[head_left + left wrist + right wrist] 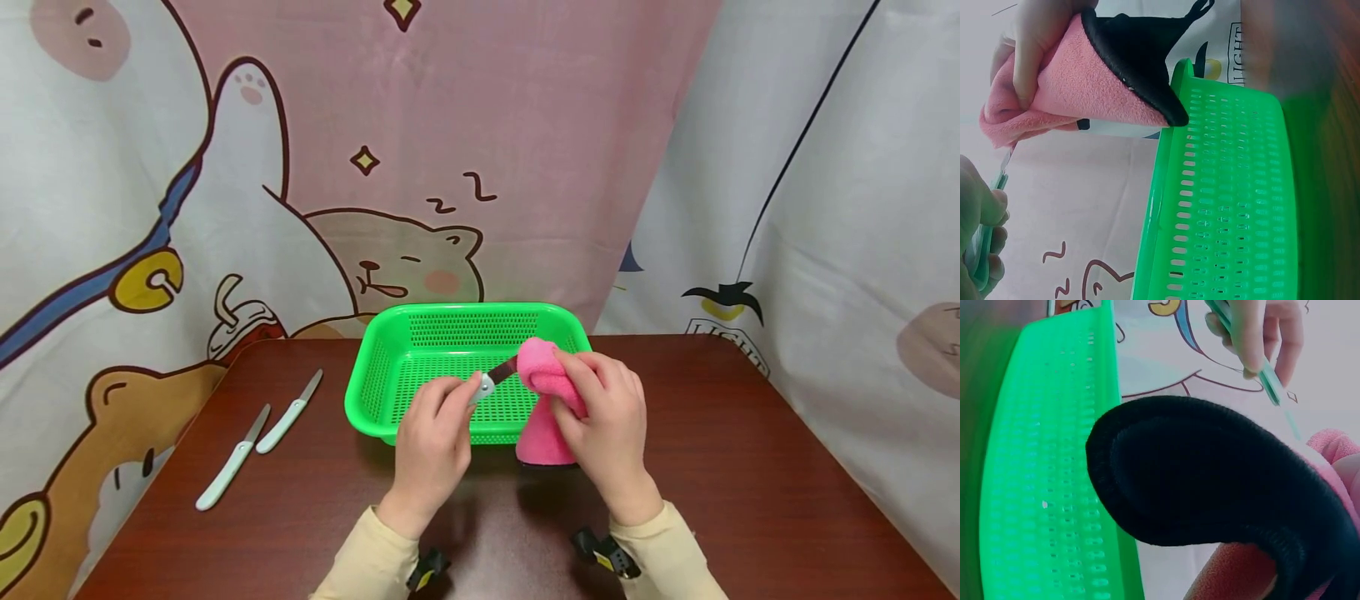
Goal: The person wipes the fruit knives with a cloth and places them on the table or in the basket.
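My left hand (pixel 435 437) grips the pale handle of a small knife (pixel 486 386), its blade pointing right and up. A pink terry cloth (pixel 546 433) with black edging is bunched in my right hand (pixel 611 417), which pinches it around the blade's tip. In the left wrist view the pink cloth (pixel 1094 81) hangs down in a fold with a black loop at its edge. The right wrist view shows the cloth's black underside (pixel 1197 469) up close, with the knife handle (pixel 1267 381) beyond it. The cloth covers the blade's end.
Behind and below the hands stands a green plastic basket (pixel 375 425) with slotted walls. Two more knives with pale handles, one nearer (pixel 225 475) and one farther back (pixel 288 421), lie on the brown table (pixel 750 500) at left. A printed curtain (pixel 562 125) hangs behind.
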The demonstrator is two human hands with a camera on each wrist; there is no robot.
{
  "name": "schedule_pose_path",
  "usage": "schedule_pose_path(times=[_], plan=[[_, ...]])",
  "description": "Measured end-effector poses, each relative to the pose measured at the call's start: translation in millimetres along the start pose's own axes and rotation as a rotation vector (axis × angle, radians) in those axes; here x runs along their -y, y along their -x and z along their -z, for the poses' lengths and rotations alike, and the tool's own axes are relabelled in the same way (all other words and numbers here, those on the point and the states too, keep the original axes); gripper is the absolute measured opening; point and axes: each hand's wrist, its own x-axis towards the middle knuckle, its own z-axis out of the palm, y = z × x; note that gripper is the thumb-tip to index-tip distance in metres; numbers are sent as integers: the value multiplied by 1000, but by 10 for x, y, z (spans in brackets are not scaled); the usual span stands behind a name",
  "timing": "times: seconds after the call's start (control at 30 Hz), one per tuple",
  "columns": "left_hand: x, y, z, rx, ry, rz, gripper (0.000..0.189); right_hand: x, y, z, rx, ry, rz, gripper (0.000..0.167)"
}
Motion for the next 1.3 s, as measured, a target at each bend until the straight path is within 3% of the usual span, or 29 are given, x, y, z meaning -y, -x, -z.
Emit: schedule_pose_path(times=[0.83, 1.3], plan=[[35, 24, -18, 2, -26, 33, 22, -104, -79, 199, -16, 1, -99, 39], [53, 38, -3, 16, -38, 66, 37, 43, -60, 133, -10, -74, -8, 34]])
